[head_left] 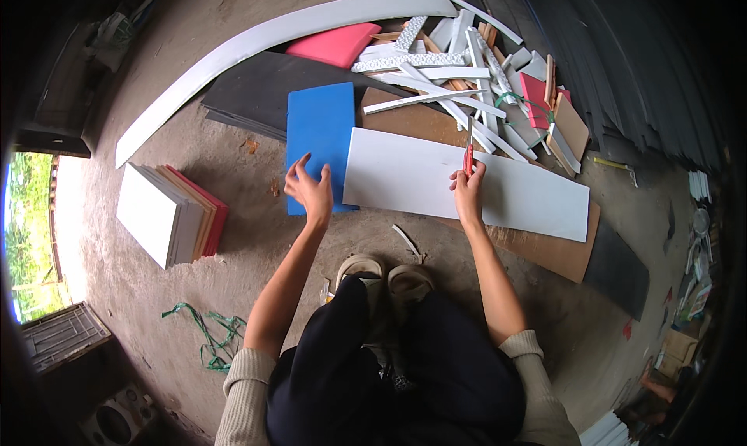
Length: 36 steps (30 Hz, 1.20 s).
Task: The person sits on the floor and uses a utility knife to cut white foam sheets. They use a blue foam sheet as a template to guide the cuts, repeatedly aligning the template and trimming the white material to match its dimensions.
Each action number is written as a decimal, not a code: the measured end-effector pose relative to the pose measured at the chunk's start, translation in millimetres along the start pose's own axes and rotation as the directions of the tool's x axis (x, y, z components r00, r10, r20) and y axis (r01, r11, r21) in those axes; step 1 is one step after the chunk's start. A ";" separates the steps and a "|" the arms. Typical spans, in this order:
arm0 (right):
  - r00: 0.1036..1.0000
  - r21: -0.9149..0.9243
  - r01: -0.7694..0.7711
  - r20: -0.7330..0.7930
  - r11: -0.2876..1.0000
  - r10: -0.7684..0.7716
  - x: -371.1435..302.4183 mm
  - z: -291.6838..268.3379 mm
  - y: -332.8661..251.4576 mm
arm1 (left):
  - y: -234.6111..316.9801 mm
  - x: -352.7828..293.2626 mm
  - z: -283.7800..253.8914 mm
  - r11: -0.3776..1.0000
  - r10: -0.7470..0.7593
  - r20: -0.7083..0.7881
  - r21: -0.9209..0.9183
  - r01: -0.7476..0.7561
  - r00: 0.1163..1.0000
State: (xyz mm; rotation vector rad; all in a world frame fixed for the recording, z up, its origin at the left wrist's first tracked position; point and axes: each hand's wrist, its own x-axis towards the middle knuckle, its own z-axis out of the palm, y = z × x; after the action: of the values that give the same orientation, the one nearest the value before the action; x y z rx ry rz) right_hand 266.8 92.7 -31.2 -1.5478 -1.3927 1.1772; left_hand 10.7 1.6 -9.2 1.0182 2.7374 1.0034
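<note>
A red utility knife (468,159) is gripped in my right hand (468,189), its blade pointing away from me above a long white foam sheet (405,166). My left hand (311,187) hovers over or rests on a blue foam sheet (320,127), fingers spread and holding nothing; whether it touches I cannot tell. The white sheet's left end meets the blue sheet's right edge. Beneath the white sheet lies a brown board (545,251), with a dark sheet (618,275) at its right end.
A stack of white, tan and red sheets (167,212) stands at left. White offcuts (459,72) pile up at the far right, near a pink piece (334,45) and black sheets (249,92). A long white strip (257,45) curves behind. Green twine (206,333) lies near left.
</note>
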 end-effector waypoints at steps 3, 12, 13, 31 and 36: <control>1.000 -0.224 -0.025 -0.023 0.974 0.020 9.3 10.0 9.9 | -11.3 -9.3 -10.3 0.871 -0.450 0.030 -0.206 0.446 0.892; 0.998 -0.458 -0.003 -0.062 0.889 -0.029 10.6 16.5 10.9 | -27.6 -14.7 -12.9 0.189 -0.799 0.333 -0.652 0.734 0.501; 0.998 -0.470 -0.009 -0.058 0.882 -0.021 9.0 18.2 7.4 | -33.7 -17.2 -12.2 0.131 -0.705 0.422 -0.713 0.689 0.571; 0.920 -0.522 -0.097 -0.371 0.847 -0.123 -4.5 -112.1 27.7 | 13.9 51.4 14.0 0.689 0.208 0.478 -0.691 0.219 0.854; 0.876 -0.669 -0.161 -0.436 0.726 -0.207 -4.7 -138.7 48.8 | 27.1 25.4 50.5 0.840 0.176 0.541 -0.518 0.160 0.822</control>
State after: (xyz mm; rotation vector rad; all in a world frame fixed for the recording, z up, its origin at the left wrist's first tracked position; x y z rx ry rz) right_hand 413.9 88.6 -32.9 -2.1328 -1.5580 0.1494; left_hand 19.4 60.6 -28.7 1.0052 1.8049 1.1448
